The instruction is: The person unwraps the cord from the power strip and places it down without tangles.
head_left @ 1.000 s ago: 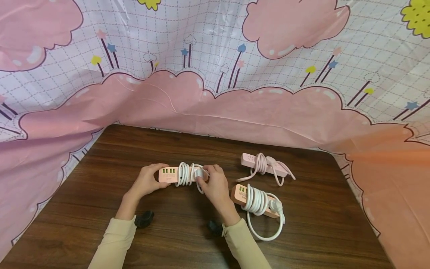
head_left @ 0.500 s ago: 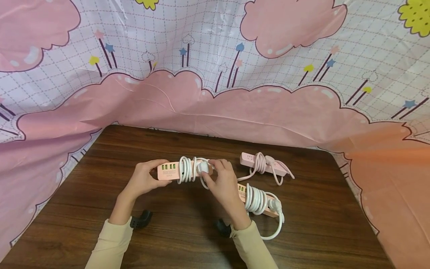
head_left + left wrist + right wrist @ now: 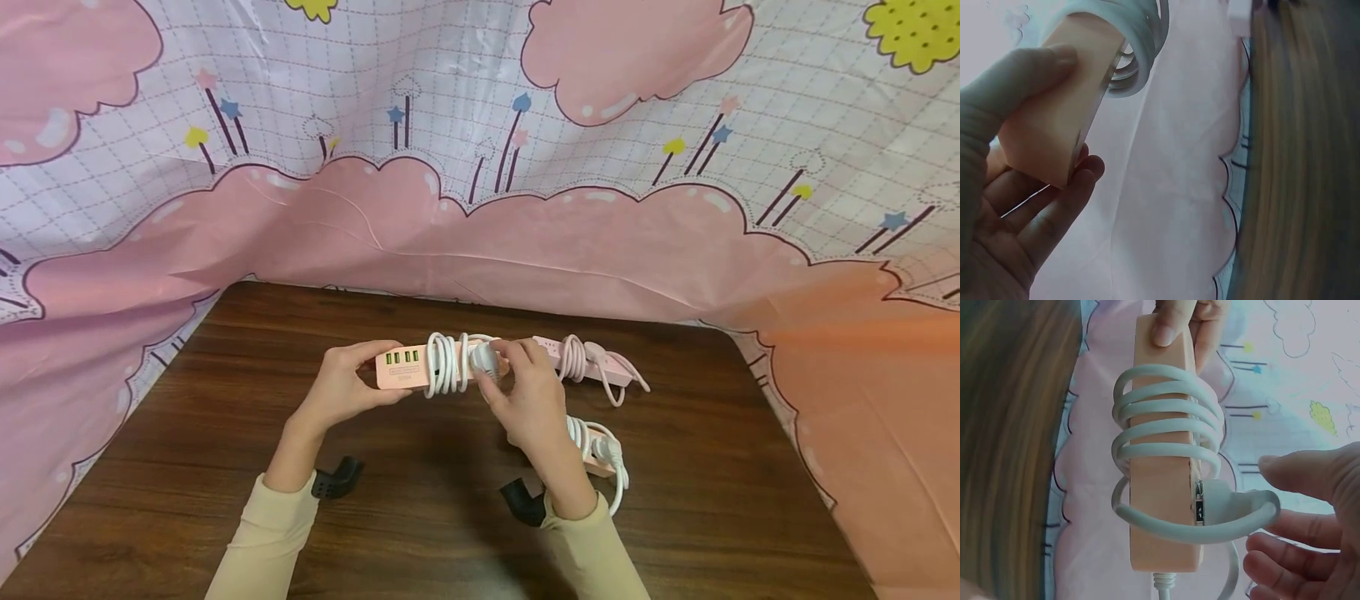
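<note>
1. A pink cartoon cloud-print sheet (image 3: 480, 125) hung behind and draped round the edges of a dark wooden surface (image 3: 225, 467)
2. Two more pink power strips lay on the surface to the right: a far strip (image 3: 600, 367) wrapped in a pink cord, and a near strip (image 3: 596, 454) wrapped in a white cord, partly hidden behind the right wrist
3. A held power strip (image 3: 408, 371) was raised just above the surface, in front of the person's chest, between both hands. Its long axis ran left to right in the head view, with the green-lit ports toward the left end
4. A white cord (image 3: 1166, 425) was coiled several times round the middle of the held power strip, and its plug (image 3: 1222, 500) sat against the strip's side near the right end
5. The left hand (image 3: 345, 392) gripped the left end, thumb on top and fingers curled beneath
6. The right hand (image 3: 528, 396) was the nearer one to the plug, fingers half curled round it; the right wrist view showed a narrow gap, so a firm pinch could not be told
</note>
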A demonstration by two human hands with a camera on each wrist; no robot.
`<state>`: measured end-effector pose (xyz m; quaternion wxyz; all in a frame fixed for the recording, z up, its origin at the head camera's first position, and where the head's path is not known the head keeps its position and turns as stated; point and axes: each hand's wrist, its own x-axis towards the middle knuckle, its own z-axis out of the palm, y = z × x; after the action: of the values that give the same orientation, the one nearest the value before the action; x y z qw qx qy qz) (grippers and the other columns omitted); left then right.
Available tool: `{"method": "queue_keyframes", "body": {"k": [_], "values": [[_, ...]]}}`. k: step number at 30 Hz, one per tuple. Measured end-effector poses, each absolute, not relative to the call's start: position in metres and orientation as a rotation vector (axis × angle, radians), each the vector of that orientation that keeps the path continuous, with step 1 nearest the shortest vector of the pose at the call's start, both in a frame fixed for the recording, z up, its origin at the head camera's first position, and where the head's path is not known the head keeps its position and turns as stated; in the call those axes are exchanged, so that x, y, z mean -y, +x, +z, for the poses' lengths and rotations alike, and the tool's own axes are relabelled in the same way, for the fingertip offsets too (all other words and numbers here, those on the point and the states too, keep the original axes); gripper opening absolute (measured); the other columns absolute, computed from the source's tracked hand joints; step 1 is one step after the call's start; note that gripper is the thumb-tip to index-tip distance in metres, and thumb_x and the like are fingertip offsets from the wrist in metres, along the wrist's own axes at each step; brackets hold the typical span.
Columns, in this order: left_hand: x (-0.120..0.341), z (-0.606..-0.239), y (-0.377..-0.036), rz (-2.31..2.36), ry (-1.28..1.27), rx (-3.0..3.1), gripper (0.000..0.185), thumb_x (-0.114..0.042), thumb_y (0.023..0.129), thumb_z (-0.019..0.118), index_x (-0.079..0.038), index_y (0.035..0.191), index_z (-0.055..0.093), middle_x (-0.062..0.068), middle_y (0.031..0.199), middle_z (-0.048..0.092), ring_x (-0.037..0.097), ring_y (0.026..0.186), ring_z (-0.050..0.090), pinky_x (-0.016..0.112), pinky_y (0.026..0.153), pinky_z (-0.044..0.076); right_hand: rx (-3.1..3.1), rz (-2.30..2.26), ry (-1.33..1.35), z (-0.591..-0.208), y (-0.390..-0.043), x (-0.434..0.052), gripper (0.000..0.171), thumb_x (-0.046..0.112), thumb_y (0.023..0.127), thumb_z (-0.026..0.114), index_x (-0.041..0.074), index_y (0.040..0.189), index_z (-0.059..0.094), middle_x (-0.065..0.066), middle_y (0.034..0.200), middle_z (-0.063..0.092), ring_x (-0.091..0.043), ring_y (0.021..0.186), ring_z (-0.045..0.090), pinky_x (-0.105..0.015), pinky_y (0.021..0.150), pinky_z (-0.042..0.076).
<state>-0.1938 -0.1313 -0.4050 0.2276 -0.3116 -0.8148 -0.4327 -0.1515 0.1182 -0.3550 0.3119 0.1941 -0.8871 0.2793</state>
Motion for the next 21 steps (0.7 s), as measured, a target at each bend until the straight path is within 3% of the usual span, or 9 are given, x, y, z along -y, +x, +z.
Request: {"method": "queue_keyframes", "body": {"k": [7, 15, 21], "values": [[0.112, -0.399, -0.197, -1.244, -0.914, 2.237, 0.051, -0.006, 0.056, 0.089, 0.003, 0.102, 0.068, 0.015, 0.092, 0.070, 0.015, 0.068, 0.059, 0.027, 0.057, 0.049, 2.399, 0.689, 0.534, -0.348, -0.154, -0.137, 0.035, 0.016, 0.075, 0.079, 0.001, 0.103, 0.065, -0.011, 0.086, 0.057, -0.024, 0.075, 0.051, -0.036, 0.057, 0.044], [0.097, -0.396, -0.197, -1.262, -0.962, 2.248, 0.052, -0.010, 0.058, 0.089, 0.004, 0.103, 0.068, 0.014, 0.095, 0.070, 0.020, 0.076, 0.064, 0.032, 0.063, 0.052, 2.504, 0.563, 0.552, -0.341, -0.156, -0.150, 0.039, 0.012, 0.071, 0.079, 0.001, 0.106, 0.064, -0.013, 0.094, 0.060, -0.025, 0.076, 0.056, -0.037, 0.057, 0.049], [0.092, -0.396, -0.196, -1.266, -0.981, 2.240, 0.052, -0.010, 0.059, 0.088, 0.006, 0.104, 0.067, 0.015, 0.095, 0.069, 0.022, 0.078, 0.065, 0.033, 0.062, 0.053, 2.560, 0.441, 0.580, -0.337, -0.159, -0.151, 0.042, 0.010, 0.069, 0.078, 0.003, 0.109, 0.065, -0.013, 0.094, 0.054, -0.025, 0.069, 0.055, -0.038, 0.049, 0.048]]}}
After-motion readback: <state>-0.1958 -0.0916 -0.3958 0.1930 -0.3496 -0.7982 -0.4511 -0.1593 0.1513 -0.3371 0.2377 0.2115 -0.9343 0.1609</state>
